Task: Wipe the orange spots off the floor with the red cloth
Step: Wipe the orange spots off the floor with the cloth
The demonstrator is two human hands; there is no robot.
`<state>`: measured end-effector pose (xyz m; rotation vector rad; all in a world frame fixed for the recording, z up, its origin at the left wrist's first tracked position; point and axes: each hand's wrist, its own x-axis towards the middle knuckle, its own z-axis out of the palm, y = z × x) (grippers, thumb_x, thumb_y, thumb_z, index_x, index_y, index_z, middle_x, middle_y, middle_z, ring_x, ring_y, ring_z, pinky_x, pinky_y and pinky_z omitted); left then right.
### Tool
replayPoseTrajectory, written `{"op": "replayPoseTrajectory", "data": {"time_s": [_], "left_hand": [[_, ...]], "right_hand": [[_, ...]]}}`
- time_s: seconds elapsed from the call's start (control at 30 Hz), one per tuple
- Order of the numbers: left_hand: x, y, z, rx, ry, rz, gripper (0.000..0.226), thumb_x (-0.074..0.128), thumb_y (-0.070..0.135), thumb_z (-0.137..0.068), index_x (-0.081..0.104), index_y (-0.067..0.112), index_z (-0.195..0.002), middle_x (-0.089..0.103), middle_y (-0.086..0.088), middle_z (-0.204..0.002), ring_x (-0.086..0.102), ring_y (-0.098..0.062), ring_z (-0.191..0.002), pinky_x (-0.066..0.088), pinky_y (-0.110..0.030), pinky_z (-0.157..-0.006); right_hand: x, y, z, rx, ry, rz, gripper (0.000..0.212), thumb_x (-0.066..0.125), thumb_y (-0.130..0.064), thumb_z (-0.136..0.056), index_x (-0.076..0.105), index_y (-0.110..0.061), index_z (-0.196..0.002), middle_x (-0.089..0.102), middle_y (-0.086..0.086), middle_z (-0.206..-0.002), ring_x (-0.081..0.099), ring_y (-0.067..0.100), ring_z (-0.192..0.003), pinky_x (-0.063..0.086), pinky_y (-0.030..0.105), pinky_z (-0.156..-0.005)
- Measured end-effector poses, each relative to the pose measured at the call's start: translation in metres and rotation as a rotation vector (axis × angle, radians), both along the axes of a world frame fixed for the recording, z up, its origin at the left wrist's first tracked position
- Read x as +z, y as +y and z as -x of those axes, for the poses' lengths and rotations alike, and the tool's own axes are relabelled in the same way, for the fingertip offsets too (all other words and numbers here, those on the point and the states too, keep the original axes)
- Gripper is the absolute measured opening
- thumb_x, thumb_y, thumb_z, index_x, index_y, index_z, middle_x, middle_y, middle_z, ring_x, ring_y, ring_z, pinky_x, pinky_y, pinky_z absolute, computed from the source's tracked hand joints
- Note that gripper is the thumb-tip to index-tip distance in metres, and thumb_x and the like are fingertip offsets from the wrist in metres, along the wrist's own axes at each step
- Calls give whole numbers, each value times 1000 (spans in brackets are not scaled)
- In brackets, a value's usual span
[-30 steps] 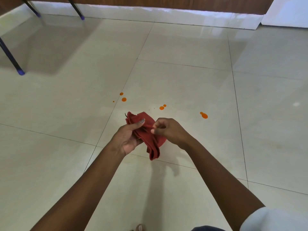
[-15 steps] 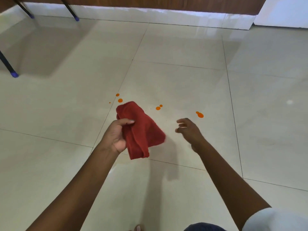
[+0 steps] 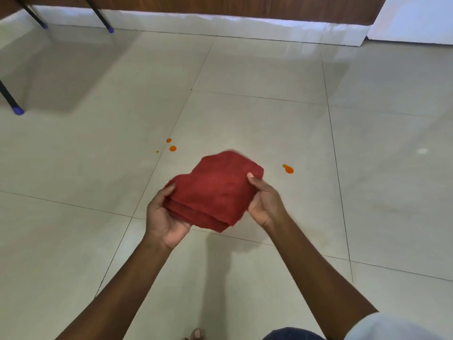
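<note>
Red cloth, folded into a thick pad of several layers, sits between both hands, held up above the floor. The left hand cups the pad's near left corner, palm turned up, thumb lying along the left edge and fingers tucked beneath. The right hand clasps the right edge, thumb pressed on the top face and fingers wrapped under it. The far end of the cloth is a little blurred. Just beyond the right hand's thumb, out to the right, an orange spot with a small tail lies on the pale floor tile. Ahead of the left hand and slightly to its left, a cluster of orange spots sits near a tile seam: two round drops and a tiny speck beside them. Below the hands, the cloth's shadow falls on the tiles. A toe shows at the bottom edge, near the wrists' base. Far off to the left of the left hand stand dark chair legs with blue feet. A wooden wall with a white skirting runs along the far side.
</note>
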<state>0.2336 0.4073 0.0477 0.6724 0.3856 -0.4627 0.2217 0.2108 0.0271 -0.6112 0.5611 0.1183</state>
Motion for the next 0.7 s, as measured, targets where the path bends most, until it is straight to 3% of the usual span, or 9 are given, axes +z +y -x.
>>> {"op": "replayPoseTrajectory", "data": {"time_s": [0.1, 0.2, 0.3, 0.4, 0.47, 0.53, 0.6, 0.7], "left_hand": [[-9, 19, -2, -36, 57, 77, 47, 60, 51, -79, 72, 7, -93, 72, -13, -103, 69, -27, -97, 58, -45, -73], [-10, 20, -10, -290, 178, -15, 63, 86, 38, -52, 70, -5, -94, 72, -21, -98, 71, -31, -89, 58, -48, -66], [-13, 14, -14, -491, 261, -253, 50, 73, 21, -70, 62, -3, -113, 69, -16, -106, 71, -26, -85, 59, -41, -73], [-21, 5, -16, -384, 153, -402, 49, 62, -2, -71, 59, 5, -119, 62, -13, -121, 65, -21, -88, 58, -28, -71], [-23, 1, -18, -187, 22, -461, 40, 57, -9, -75, 59, 12, -108, 64, -7, -115, 64, -16, -86, 57, -25, -68], [-17, -4, -20, -124, -68, -417, 40, 52, -13, -77, 58, 13, -107, 67, -1, -105, 65, -13, -84, 56, -24, -65], [-14, -8, -25, -161, -115, -432, 45, 52, -13, -77, 56, 10, -115, 66, 0, -99, 63, -13, -85, 52, -25, -65], [-12, -15, -36, -232, -183, -577, 44, 58, -8, -78, 55, 10, -119, 62, 0, -89, 58, -13, -86, 44, -21, -72]], "right_hand": [[14, -7, -3, 93, -49, 235, 11, 56, -7, -87, 59, -8, -98, 64, 9, -92, 62, 19, -84, 50, 36, -78], [27, -21, -6, 285, -63, 427, 10, 59, -3, -84, 62, -10, -90, 65, 5, -87, 61, 18, -81, 49, 33, -79], [34, -34, -9, 432, -74, 577, 19, 56, 5, -82, 63, -8, -95, 67, 5, -89, 63, 18, -84, 48, 32, -84], [39, -41, -12, 435, -53, 709, 29, 61, 8, -79, 59, -5, -105, 65, 9, -98, 63, 23, -91, 50, 32, -85], [39, -46, -14, 440, -8, 832, 53, 67, 11, -74, 49, -6, -120, 60, 11, -103, 61, 25, -94, 52, 30, -81], [39, -47, -14, 515, 2, 978, 71, 69, 12, -68, 44, -13, -129, 57, 9, -103, 59, 25, -96, 49, 30, -81], [38, -46, -15, 612, -28, 1161, 64, 70, 11, -67, 53, -11, -125, 58, 9, -112, 56, 22, -99, 44, 28, -81], [35, -49, -20, 659, -63, 1503, 33, 67, 3, -73, 68, -7, -104, 63, 9, -111, 55, 18, -98, 43, 23, -77]]}}
